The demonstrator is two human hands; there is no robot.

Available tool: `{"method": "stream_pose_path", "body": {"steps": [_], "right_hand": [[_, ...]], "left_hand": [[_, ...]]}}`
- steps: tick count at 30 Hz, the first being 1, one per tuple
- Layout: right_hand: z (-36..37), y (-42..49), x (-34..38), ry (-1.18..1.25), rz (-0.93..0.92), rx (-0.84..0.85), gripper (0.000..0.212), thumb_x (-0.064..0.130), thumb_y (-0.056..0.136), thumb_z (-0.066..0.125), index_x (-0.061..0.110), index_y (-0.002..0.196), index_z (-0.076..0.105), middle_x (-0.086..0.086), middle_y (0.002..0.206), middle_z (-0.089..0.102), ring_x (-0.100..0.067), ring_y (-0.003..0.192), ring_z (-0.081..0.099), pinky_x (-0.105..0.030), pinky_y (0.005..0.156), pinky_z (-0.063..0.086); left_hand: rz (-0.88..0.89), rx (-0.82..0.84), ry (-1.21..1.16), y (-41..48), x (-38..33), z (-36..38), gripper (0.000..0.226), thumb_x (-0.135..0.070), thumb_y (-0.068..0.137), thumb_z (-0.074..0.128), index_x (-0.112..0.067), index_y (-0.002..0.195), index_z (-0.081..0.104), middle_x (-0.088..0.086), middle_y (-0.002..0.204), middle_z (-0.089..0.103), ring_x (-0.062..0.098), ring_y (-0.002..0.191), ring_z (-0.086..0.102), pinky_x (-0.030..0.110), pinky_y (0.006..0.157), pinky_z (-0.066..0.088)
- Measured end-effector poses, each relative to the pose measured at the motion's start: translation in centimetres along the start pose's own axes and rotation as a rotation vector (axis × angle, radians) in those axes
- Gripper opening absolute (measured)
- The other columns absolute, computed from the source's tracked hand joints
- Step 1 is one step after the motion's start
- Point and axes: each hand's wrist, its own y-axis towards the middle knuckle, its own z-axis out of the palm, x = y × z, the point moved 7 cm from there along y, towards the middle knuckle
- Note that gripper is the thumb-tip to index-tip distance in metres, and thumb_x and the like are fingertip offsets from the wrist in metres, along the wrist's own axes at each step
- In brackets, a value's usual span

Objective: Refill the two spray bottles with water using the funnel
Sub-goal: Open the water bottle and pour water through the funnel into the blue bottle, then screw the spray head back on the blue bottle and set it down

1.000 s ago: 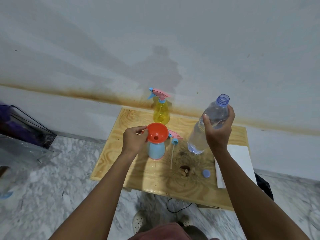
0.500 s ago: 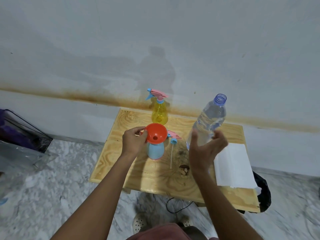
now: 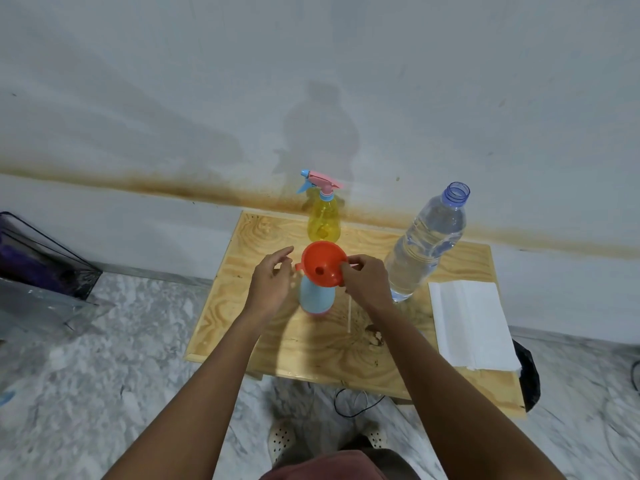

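Right hand (image 3: 365,284) set down the water bottle (image 3: 424,247) and took the funnel (image 3: 320,268); left hand (image 3: 272,284) released it.

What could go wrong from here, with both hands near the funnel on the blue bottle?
1. The right hand pinches the rim of the orange funnel, which sits in the blue spray bottle. The left hand is open and grips nothing, so a sideways pull might tip the bottle.
2. The water bottle stands uncapped close to the right forearm; a bump could spill it toward the white paper.
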Motion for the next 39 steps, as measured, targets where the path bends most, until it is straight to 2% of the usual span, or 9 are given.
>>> {"method": "stream_pose_path", "body": {"steps": [3,7,13,18,22,26,29,32,39], "right_hand": [[-0.7,0.4,0.2,0.024,-0.004,-0.023,0.016,0.017,0.091,0.060,0.009,0.099,0.071,-0.004,0.077,0.071,-0.014,0.061,0.070,-0.031,0.062,0.058],[-0.9,0.4,-0.3,0.060,-0.007,-0.019,0.011,0.016,0.091,0.060,0.014,0.102,0.064,-0.009,0.082,0.072,-0.005,0.051,0.064,-0.015,0.048,0.047],[-1.4,0.2,-0.8,0.061,-0.018,-0.019,0.010,0.016,0.091,0.060,0.016,0.100,0.065,-0.009,0.087,0.072,-0.009,0.066,0.067,-0.013,0.050,0.048],[-3.2,-0.1,-0.8,0.092,-0.097,-0.028,0.007,0.016,0.093,0.063,0.019,0.098,0.063,-0.002,0.080,0.073,-0.019,0.075,0.072,-0.027,0.063,0.058],[-5.6,-0.5,-2.6,0.055,-0.120,-0.072,0.003,0.011,0.091,0.067,0.010,0.093,0.065,-0.003,0.081,0.072,-0.012,0.072,0.069,-0.015,0.056,0.052],[-6.6,-0.9,-6.1,-0.123,-0.149,-0.149,0.005,0.010,0.089,0.068,0.013,0.086,0.066,0.004,0.083,0.071,-0.008,0.082,0.068,-0.020,0.070,0.052],[-6.2,-1.3,-9.0,-0.179,-0.133,-0.186,0.006,0.010,0.090,0.066,0.012,0.084,0.066,0.002,0.081,0.072,-0.012,0.080,0.069,-0.024,0.068,0.052],[-5.4,-1.4,-11.0,-0.220,-0.135,-0.222,0.006,0.011,0.092,0.063,0.011,0.090,0.069,-0.005,0.084,0.073,-0.021,0.079,0.068,-0.038,0.069,0.055],[-4.2,-0.6,-14.5,-0.253,-0.071,-0.254,0.020,0.015,0.099,0.052,0.014,0.111,0.068,-0.006,0.094,0.072,-0.026,0.085,0.065,-0.037,0.070,0.049]], "left_hand": [[0.060,0.133,0.161,0.1,0.7,1.6,0.042,-0.004,0.095,0.057,-0.021,0.133,0.058,0.002,0.130,0.053,0.019,0.106,0.057,0.013,0.074,0.047],[0.083,0.285,0.339,-0.1,1.5,4.2,0.048,-0.017,0.085,0.074,-0.016,0.130,0.056,-0.002,0.125,0.054,0.016,0.112,0.053,0.023,0.085,0.042],[0.098,0.176,0.335,-0.2,1.8,4.1,0.049,-0.023,0.085,0.076,-0.013,0.129,0.059,0.001,0.119,0.062,0.012,0.105,0.054,0.026,0.082,0.041],[0.155,0.210,0.354,0.0,1.9,4.1,0.051,-0.027,0.085,0.077,-0.020,0.131,0.059,-0.002,0.128,0.063,0.012,0.110,0.057,0.019,0.082,0.042],[0.158,0.204,0.329,0.0,2.1,4.1,0.050,-0.027,0.084,0.077,-0.022,0.131,0.059,-0.004,0.129,0.062,0.013,0.113,0.057,0.024,0.088,0.044],[0.138,0.199,0.309,0.1,2.2,4.0,0.049,-0.025,0.085,0.077,-0.023,0.130,0.059,-0.006,0.127,0.060,0.012,0.112,0.056,0.023,0.089,0.043],[0.128,0.195,0.290,0.2,2.2,4.1,0.049,-0.021,0.084,0.078,-0.021,0.130,0.060,-0.007,0.126,0.060,0.010,0.110,0.054,0.021,0.088,0.042],[0.112,0.189,0.284,0.2,2.3,4.1,0.050,-0.020,0.083,0.079,-0.021,0.129,0.060,-0.009,0.124,0.060,0.009,0.108,0.053,0.016,0.084,0.042],[0.096,0.173,0.300,0.2,2.4,4.3,0.049,-0.015,0.083,0.078,-0.018,0.129,0.061,-0.006,0.121,0.061,0.009,0.105,0.055,-0.002,0.072,0.039]]}}
